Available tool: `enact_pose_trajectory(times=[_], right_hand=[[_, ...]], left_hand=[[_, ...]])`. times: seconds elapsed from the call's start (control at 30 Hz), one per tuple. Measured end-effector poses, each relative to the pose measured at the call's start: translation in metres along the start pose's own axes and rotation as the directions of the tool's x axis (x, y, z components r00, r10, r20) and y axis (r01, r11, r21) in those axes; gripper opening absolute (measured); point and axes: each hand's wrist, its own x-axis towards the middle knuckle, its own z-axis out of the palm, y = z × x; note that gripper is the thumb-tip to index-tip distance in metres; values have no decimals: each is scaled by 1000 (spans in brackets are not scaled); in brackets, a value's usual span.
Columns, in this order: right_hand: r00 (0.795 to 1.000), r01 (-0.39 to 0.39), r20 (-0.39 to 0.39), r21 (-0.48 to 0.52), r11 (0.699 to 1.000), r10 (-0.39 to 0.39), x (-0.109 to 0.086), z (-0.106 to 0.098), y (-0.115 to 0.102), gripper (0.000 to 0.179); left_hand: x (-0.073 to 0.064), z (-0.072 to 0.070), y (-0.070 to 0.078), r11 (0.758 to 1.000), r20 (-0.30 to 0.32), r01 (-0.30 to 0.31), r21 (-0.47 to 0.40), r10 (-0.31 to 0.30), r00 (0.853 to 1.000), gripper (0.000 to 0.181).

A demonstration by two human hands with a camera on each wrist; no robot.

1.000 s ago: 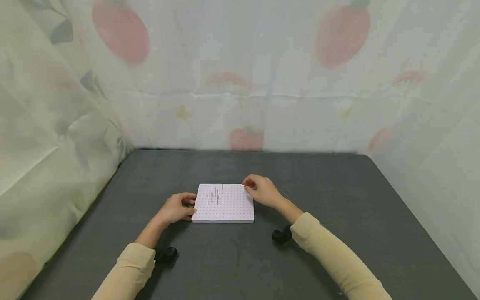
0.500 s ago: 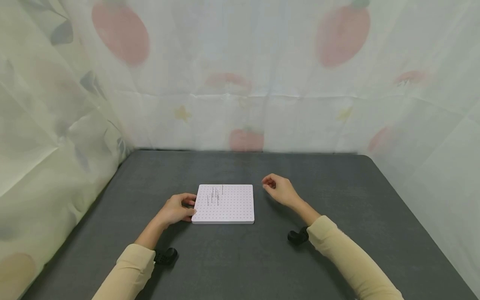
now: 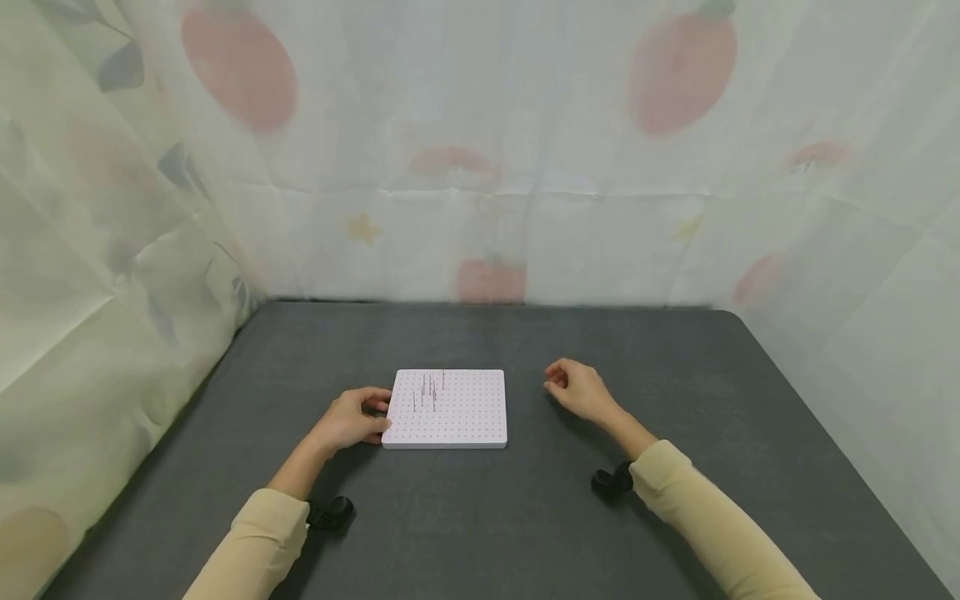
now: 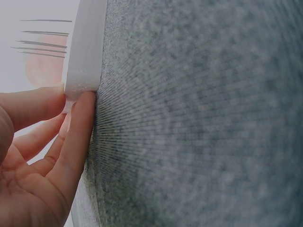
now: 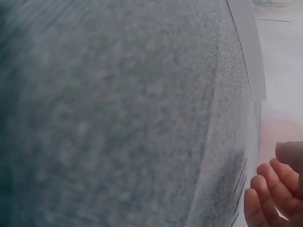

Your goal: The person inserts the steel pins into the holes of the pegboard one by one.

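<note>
A white pegboard (image 3: 472,410) dotted with rows of small holes lies flat on the table. Several thin metal pins (image 4: 42,44) stand upright in its left half. My left hand (image 3: 350,419) pinches the board's left edge, thumb at the top rim and fingers along the side, as the left wrist view shows. To the right of the board, my right hand (image 3: 583,390) hovers low over the table with loosely curled fingers and nothing visible between them. Right by those fingertips, several loose pins (image 5: 240,182) lie on the table in the right wrist view; the hand hides them in the head view.
The dark grey table (image 3: 480,517) reaches back to a white curtain (image 3: 570,250) with fruit prints. Another patterned curtain (image 3: 112,333) hangs along the left side. A black wrist device (image 3: 330,512) sits on the left forearm, another (image 3: 611,482) on the right.
My right hand has left the board's far right corner and moved right, toward the spot where loose pins lay in view earlier. My left hand stays at the board's left edge.
</note>
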Motion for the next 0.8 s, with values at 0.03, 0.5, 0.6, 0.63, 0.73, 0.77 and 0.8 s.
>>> enact_pose_trajectory(times=[0.03, 0.5, 0.6, 0.63, 0.73, 0.77, 0.8], right_hand=[[1000, 0, 8, -6, 1000, 0, -1, 0, 0, 17], [999, -33, 36, -68, 997, 35, -6, 3, 1, 12], [998, -43, 42, -85, 995, 47, -7, 4, 0, 11], [998, -49, 44, -91, 995, 53, -7, 4, 0, 11], [996, -69, 44, -122, 990, 75, -8, 4, -2, 10], [996, -76, 45, -132, 988, 82, -8, 5, -2, 10], [995, -80, 45, -140, 987, 87, -8, 5, -2, 9]], left_hand=[[0, 0, 0, 1000, 0, 1, 1, -1, 1000, 55], [-2, -1, 0, 1000, 3, -2, 1, 2, 1000, 55], [-1, -1, 0, 1000, 0, 11, -5, -11, 1000, 55], [-1, 0, 0, 1000, 0, 12, -4, -12, 1000, 55], [0, 0, -1, 1000, -1, 17, -11, -17, 1000, 54], [0, 1, -1, 1000, -3, 19, -13, -19, 1000, 54], [-1, 1, 0, 1000, -3, 16, -12, -16, 1000, 54]])
